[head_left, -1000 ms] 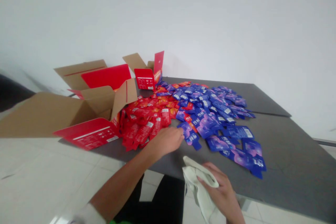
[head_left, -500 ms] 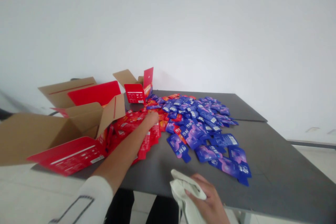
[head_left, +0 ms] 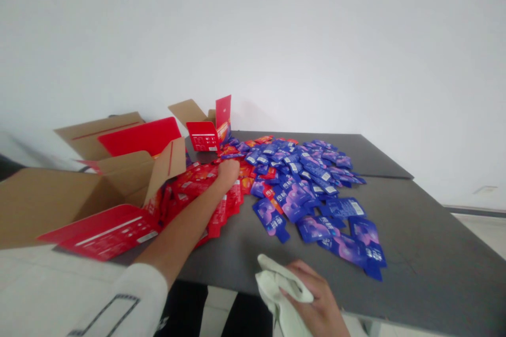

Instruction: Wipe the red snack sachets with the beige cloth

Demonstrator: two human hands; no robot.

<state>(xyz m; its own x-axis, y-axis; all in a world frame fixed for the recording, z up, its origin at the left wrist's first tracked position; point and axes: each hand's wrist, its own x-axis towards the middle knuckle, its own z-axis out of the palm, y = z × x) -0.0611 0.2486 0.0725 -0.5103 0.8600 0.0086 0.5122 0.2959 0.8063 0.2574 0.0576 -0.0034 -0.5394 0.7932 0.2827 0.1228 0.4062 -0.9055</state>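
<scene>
My left hand (head_left: 228,170) reaches over the heap of red packets (head_left: 197,175), close to where red and blue ones meet. Its fingers are turned away and hidden, so I cannot see whether they grip a packet. Near the front edge of the table, my right hand (head_left: 312,289) is closed on a pale greenish-white pouch (head_left: 280,287), thumb at its near side. The pouch's mouth gapes upward. Beyond the right hand lies a large pile of blue-purple packets (head_left: 292,195), with some red packets mixed in.
An open red carton (head_left: 110,231) with brown flaps stands at the left, red packets beside it. A smaller open red carton (head_left: 203,136) is at the back. Grey table (head_left: 415,253) extends right, and a white wall (head_left: 316,47) rises behind it.
My left hand has shifted slightly up and away within the red packets, and looks more rounded. The right hand keeps its hold on the pouch. The camera view has moved a little.
</scene>
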